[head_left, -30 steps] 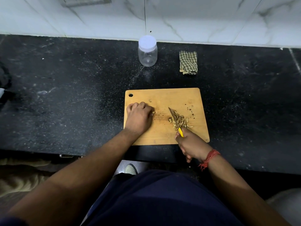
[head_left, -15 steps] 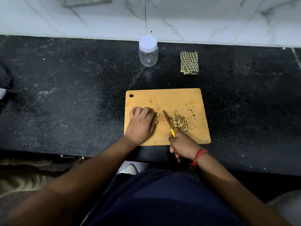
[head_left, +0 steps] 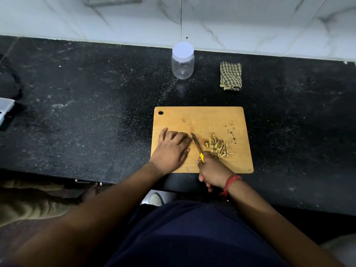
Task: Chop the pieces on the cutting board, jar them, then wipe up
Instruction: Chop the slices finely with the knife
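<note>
Risk lies in the knife (head_left: 196,143), gripped by the right hand (head_left: 212,171), nicking the left hand's (head_left: 172,149) fingers curled over an unseen piece beside the chopped pile (head_left: 218,145) on the cutting board (head_left: 212,118).

Knife swings away from the heap, over to the left hand

A second ago the knife (head_left: 196,143) lay in among the chopped pieces (head_left: 218,145); now the right hand (head_left: 212,171) has drawn it leftward, clear of the heap, so its tip sits just beside the left hand (head_left: 172,149). That hand has slid down the board a little, its knuckles uncurled and its fingers lying flatter.
</note>
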The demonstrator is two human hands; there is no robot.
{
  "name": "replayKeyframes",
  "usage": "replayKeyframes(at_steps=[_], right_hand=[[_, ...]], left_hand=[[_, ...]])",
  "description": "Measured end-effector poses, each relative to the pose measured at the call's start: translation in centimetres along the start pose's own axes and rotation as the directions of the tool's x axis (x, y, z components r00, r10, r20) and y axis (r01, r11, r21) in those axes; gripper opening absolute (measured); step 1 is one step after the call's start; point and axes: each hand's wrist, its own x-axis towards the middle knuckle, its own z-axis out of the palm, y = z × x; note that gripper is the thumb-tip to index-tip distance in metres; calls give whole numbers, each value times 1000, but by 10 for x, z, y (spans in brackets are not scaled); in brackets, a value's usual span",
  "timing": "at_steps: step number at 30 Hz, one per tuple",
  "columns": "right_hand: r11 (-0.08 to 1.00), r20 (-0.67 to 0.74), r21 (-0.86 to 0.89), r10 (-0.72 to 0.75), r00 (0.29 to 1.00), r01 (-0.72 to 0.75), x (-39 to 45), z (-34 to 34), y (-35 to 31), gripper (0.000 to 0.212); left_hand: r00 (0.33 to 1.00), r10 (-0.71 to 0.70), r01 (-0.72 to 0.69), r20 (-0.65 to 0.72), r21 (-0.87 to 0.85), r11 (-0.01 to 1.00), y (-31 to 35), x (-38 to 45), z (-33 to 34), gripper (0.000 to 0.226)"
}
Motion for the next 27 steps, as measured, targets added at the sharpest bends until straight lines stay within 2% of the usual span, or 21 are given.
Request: replayKeyframes(at_steps=[5,18,23,27], right_hand=[[997,-11,-76,24,1000,-25,4,3,-3,10],[993,73,-101,63,995,-56,-13,2,9,8],[998,119,-37,55,991,-51,-32,-10,25,8],[994,34,103,35,999,-39,-39,-26,30,10]], left_hand=[[1000,-3,4,-31,22,1000,1,0,1,47],[998,-59,60,-25,55,997,10,1,-2,44],[1000,-3,3,6,74,997,10,0,-1,49],[999,37,-38,26,51,998,17,2,-3,51]])
